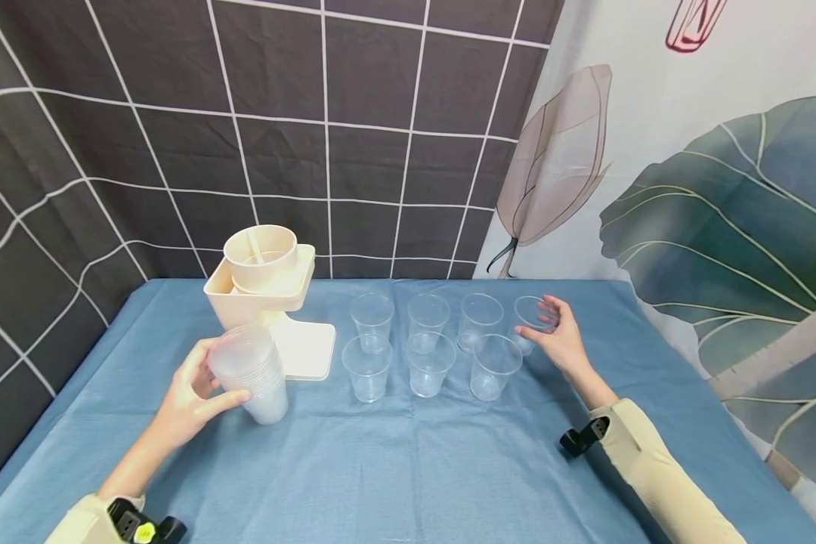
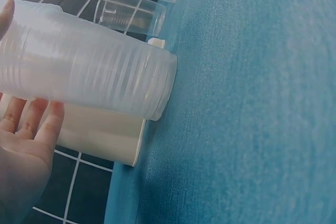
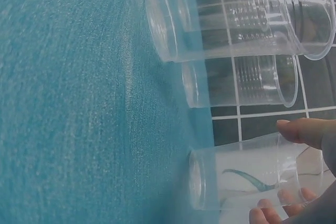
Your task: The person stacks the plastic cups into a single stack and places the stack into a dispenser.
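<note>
On the left, my left hand (image 1: 192,399) grips a stack of nested clear plastic cups (image 1: 264,381), thumb on the near side and fingers around the far side. The stack is upright, its base close to the cloth. My right hand (image 1: 563,341) holds a single clear plastic cup (image 3: 244,174) at the right end of the back row, thumb and fingers on opposite sides near its rim. More upright cups stand to its left, including a front cup (image 1: 495,369), a middle front cup (image 1: 431,366) and a left front cup (image 1: 368,369).
A cream stand (image 1: 306,351) with a tray-like top and a round cream container (image 1: 261,257) stands behind the stack. Blue cloth (image 1: 408,468) covers the table. A dark gridded curtain (image 1: 279,159) and a leaf-print curtain (image 1: 659,136) hang behind.
</note>
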Action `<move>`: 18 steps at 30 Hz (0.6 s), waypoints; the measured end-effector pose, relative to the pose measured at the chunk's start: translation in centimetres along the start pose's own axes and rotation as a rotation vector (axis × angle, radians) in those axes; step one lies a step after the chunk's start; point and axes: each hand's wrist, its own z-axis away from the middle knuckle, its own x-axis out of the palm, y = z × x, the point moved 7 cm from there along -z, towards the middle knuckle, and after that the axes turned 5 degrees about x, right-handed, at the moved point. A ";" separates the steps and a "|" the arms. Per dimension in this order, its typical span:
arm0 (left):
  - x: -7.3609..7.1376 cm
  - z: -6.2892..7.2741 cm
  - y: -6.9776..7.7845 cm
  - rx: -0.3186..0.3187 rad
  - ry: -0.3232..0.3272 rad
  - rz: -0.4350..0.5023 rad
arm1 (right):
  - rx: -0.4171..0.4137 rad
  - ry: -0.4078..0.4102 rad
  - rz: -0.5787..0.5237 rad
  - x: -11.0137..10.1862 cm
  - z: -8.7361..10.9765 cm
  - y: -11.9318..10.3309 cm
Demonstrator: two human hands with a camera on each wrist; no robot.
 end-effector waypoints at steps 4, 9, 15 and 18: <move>0.0 0.0 0.0 -0.003 -0.002 -0.001 | -0.018 0.019 -0.006 -0.3 0.1 -0.2; 0.0 0.0 -0.1 -0.004 0.000 0.000 | -0.051 0.065 0.007 -0.8 0.2 -0.8; 0.0 0.0 0.0 0.003 0.001 0.009 | -0.077 0.121 0.010 -1.6 0.6 -2.0; 0.0 0.0 0.0 0.009 0.001 0.018 | -0.091 0.135 0.003 -1.9 0.8 -2.5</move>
